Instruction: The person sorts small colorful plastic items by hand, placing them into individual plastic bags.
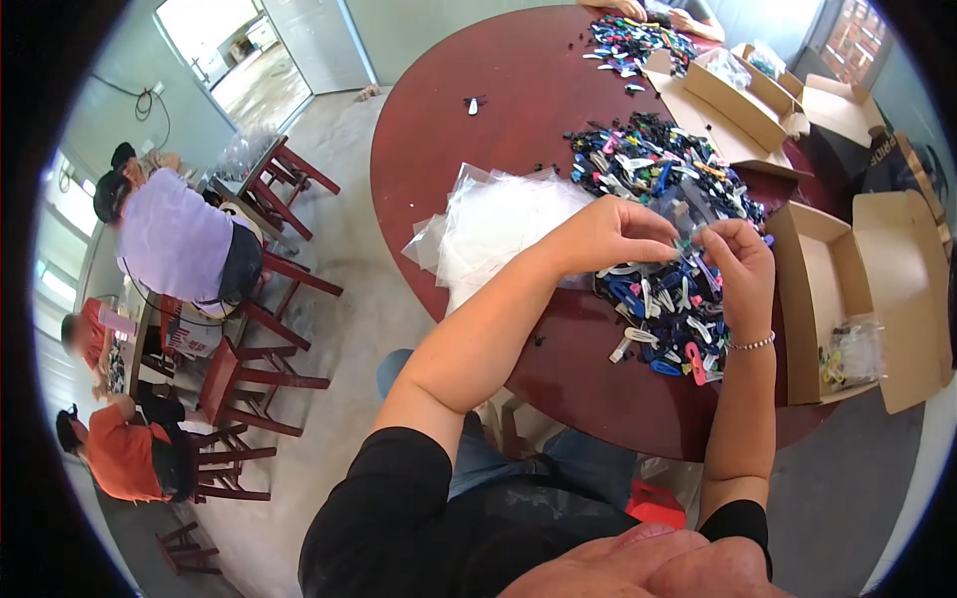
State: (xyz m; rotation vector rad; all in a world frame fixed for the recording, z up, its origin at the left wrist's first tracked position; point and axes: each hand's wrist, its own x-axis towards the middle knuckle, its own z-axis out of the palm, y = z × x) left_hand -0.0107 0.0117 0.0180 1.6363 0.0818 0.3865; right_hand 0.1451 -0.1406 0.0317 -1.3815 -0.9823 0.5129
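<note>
A small transparent plastic bag (680,211) is held up between my two hands, over a heap of hair clips (638,159). My left hand (626,231) pinches the bag's left side, fingers curled and thumb underneath. On the other side, my right hand (740,261), above a beaded bracelet, has thumb and forefinger closed at the bag's edge. A few dark and greenish bits show in or behind the bag; I cannot make them out. Beside my left forearm lies a loose stack of flat transparent bags (503,224).
An open cardboard box (827,289) with filled bags stands right of my right hand. More boxes (743,105) sit farther back on the red round table (429,110). Another person's hands work at a second clip pile (638,45). People sit on wooden stools (264,384) at left.
</note>
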